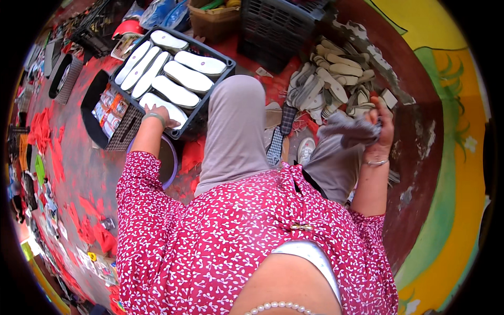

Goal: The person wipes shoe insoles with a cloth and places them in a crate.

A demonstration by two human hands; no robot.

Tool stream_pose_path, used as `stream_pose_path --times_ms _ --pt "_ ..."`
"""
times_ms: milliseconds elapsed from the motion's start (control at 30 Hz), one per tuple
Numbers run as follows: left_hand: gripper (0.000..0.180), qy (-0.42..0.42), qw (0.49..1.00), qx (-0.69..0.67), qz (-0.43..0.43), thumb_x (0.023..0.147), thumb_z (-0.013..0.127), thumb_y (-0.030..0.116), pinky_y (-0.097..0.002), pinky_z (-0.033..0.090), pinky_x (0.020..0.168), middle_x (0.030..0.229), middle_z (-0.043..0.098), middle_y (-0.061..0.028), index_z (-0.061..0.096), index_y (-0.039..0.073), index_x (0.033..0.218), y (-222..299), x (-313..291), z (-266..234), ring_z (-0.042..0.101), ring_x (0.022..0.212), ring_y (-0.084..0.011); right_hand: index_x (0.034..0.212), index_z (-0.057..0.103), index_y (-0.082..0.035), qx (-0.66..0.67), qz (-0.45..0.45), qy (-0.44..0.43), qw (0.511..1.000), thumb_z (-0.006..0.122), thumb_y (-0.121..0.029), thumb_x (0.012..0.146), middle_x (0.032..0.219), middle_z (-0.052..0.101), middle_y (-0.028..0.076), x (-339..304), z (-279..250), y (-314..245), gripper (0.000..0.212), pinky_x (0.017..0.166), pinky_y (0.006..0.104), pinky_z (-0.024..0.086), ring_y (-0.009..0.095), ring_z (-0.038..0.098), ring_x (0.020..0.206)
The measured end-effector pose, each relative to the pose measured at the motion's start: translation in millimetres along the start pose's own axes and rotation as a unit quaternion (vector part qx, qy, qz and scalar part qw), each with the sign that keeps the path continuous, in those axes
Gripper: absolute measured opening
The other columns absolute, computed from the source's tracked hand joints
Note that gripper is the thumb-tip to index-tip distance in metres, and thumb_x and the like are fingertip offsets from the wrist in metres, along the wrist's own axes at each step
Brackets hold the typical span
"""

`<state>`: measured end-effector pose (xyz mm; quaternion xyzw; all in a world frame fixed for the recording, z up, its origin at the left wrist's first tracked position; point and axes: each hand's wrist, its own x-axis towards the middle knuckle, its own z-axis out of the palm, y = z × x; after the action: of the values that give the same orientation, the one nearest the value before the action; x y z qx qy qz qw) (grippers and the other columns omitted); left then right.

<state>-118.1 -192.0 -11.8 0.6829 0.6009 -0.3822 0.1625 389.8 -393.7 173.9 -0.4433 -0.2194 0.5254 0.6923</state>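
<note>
A dark plastic crate (228, 74) at the upper left holds several white shoe soles (183, 90) with grey edges, lying in rows. At its near corner my left hand (161, 114) is on the end of the nearest white shoe sole (157, 101), fingers over one edge and thumb at the other. On the right my raised right hand (384, 125) is closed on a crumpled grey cloth (349, 128), beside my knee. Part of that hand's grip is hidden by the cloth. Just beyond it, a loose heap of greyish-white soles (331, 79) lies on the floor.
A patterned basket (122, 137) with packets stands left of the crate, and a purple-rimmed bucket (170, 163) is close under my left arm. A black crate (278, 26) and a brown box (212, 21) stand at the far side. A painted wall (446, 157) bounds the right.
</note>
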Motion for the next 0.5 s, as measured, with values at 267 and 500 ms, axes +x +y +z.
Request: stream_pose_path --times_ms 267,500 --pt "0.084 0.079 0.997 0.01 -0.005 0.074 0.052 0.072 -0.0509 0.011 0.111 0.131 0.049 -0.0185 0.056 0.001 0.119 -7.0 -10.7 10.0 0.028 0.135 -0.0318 0.105 0.06 -0.003 0.046 -0.126 0.101 0.986 0.052 -0.023 0.093 0.06 0.041 -0.002 0.3 -39.2 -68.0 0.025 0.064 0.0288 0.043 0.012 0.044 0.061" --pt "0.056 0.135 0.99 0.037 0.002 0.084 0.054 0.053 -0.0509 0.022 0.107 0.122 0.057 -0.0155 0.058 0.008 0.117 -1.4 -17.3 -36.6 0.036 0.131 -0.0313 0.103 0.06 -0.004 0.092 -0.148 0.073 0.982 0.054 -0.024 0.092 0.06 0.04 -0.002 15.8 -99.6 -76.1 0.024 0.074 0.032 0.044 0.012 0.043 0.062"
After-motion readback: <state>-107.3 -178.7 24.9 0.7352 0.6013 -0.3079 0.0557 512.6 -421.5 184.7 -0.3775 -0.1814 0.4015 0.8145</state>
